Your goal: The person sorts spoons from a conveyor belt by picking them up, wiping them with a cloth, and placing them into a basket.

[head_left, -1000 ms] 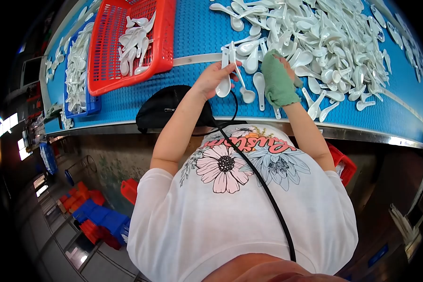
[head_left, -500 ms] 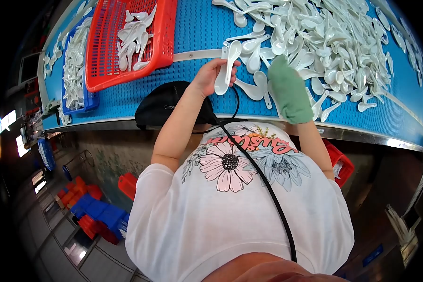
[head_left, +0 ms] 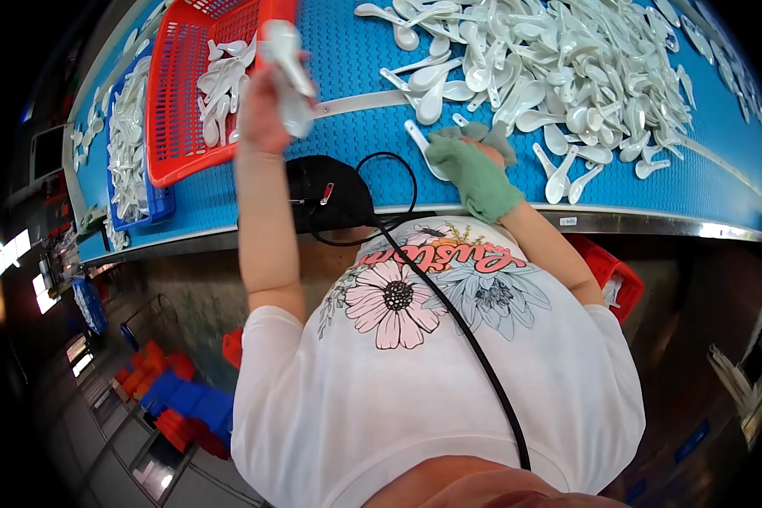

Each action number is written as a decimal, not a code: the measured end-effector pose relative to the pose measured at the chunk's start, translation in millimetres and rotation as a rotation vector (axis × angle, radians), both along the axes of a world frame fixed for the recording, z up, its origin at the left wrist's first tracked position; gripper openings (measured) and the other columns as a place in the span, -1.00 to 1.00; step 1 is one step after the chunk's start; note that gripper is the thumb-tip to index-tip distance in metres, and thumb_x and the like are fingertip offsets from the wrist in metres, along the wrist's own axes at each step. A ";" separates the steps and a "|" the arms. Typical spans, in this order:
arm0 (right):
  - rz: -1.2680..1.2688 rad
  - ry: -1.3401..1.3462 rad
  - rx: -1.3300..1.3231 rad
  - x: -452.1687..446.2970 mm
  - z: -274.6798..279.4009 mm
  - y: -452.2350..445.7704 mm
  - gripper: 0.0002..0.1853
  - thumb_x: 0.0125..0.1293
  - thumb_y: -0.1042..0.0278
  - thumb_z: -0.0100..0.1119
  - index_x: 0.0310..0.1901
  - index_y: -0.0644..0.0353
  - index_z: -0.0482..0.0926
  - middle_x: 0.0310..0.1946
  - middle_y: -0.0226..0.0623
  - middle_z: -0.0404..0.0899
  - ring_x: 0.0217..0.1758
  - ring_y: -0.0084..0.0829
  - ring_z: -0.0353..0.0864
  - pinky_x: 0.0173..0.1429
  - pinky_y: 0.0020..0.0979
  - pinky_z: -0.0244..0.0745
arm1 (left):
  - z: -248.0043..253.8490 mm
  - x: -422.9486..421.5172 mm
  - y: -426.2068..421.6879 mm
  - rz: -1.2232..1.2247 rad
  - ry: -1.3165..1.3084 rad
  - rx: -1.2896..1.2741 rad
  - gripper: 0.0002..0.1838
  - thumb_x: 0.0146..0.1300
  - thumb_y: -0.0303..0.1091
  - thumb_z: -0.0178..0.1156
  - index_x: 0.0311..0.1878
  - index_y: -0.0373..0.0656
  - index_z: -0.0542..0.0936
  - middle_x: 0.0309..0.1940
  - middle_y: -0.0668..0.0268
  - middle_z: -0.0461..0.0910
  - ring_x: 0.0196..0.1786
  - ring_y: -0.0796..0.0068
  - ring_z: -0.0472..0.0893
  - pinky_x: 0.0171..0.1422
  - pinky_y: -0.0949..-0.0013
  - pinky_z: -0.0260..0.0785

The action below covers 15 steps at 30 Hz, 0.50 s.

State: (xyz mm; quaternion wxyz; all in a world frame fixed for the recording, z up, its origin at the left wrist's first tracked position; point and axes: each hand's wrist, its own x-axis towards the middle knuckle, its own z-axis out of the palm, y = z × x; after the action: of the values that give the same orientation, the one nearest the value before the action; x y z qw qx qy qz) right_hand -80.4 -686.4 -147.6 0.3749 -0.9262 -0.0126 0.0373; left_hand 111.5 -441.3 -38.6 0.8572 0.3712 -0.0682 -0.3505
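My left hand [head_left: 263,114], bare and blurred by motion, is closed around white ceramic spoons [head_left: 284,55]. At least two show, one bowl above the fingers and one below. They are beside the near right corner of the red basket [head_left: 173,172], where more white spoons [head_left: 223,93] lie. My right hand [head_left: 476,173] wears a green cloth mitt or glove and rests low over the blue table. Against its left side lies another white spoon [head_left: 419,144], its bowl partly under the cloth. The fingers inside are hidden, so its grip cannot be made out.
A large heap of white spoons [head_left: 559,76] covers the right part of the blue textured table [head_left: 347,144]. A blue basket of spoons [head_left: 162,203] stands left of the red one. A black bag [head_left: 334,190] with a cable sits at the metal front edge.
My left hand has moved left with the spoons, from mid-table to the red basket. My gloved right hand has shifted left and nearer, beside the single spoon. The view has shifted slightly.
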 end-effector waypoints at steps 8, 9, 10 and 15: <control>-0.302 -0.293 0.131 0.4 70.8 -57.6 -0.85 -0.03 0.52 0.04 -0.37 0.22 0.53 -0.34 -0.31 0.56 -0.32 -0.29 0.49 -0.18 -0.43 0.38 | 21.8 89.3 80.3 0.852 -0.152 0.711 -0.53 0.16 -0.25 0.10 0.06 -0.36 0.32 -0.08 0.11 0.43 -0.02 0.22 0.45 0.07 0.23 0.32; -0.309 -0.294 0.135 0.4 72.0 -71.8 -0.85 -0.03 0.52 0.04 -0.37 0.22 0.53 -0.34 -0.31 0.56 -0.32 -0.29 0.49 -0.18 -0.43 0.38 | 9.8 92.4 82.5 1.045 -0.445 0.967 -0.47 0.11 -0.27 0.16 0.08 -0.36 0.28 0.00 0.10 0.35 0.02 0.19 0.42 0.10 0.24 0.29; -0.287 -0.236 0.024 2.6 74.1 -87.7 -0.84 -0.02 0.48 0.03 -0.35 0.24 0.53 -0.30 -0.27 0.55 -0.28 -0.29 0.49 -0.14 -0.43 0.37 | -1.1 95.0 84.9 1.221 -0.755 1.214 -0.40 0.07 -0.28 0.22 0.11 -0.37 0.24 0.07 0.08 0.28 0.05 0.17 0.39 0.12 0.24 0.26; -0.172 -0.300 -0.399 26.1 13.7 -92.6 -0.74 0.10 0.44 -0.04 -0.14 0.27 0.45 -0.19 -0.22 0.50 -0.22 -0.36 0.48 -0.03 -0.44 0.33 | -34.1 10.1 -65.5 0.462 -1.363 1.208 -0.57 0.00 -0.14 0.25 -0.05 -0.06 0.46 -0.06 0.24 0.45 0.03 0.26 0.41 0.11 0.25 0.24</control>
State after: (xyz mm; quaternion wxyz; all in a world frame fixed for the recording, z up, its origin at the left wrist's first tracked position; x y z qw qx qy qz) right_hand -54.3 -778.9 -133.9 0.1807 -0.9747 0.0184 -0.1306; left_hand 121.6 -506.8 -72.7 0.3431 0.8826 -0.2866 0.1454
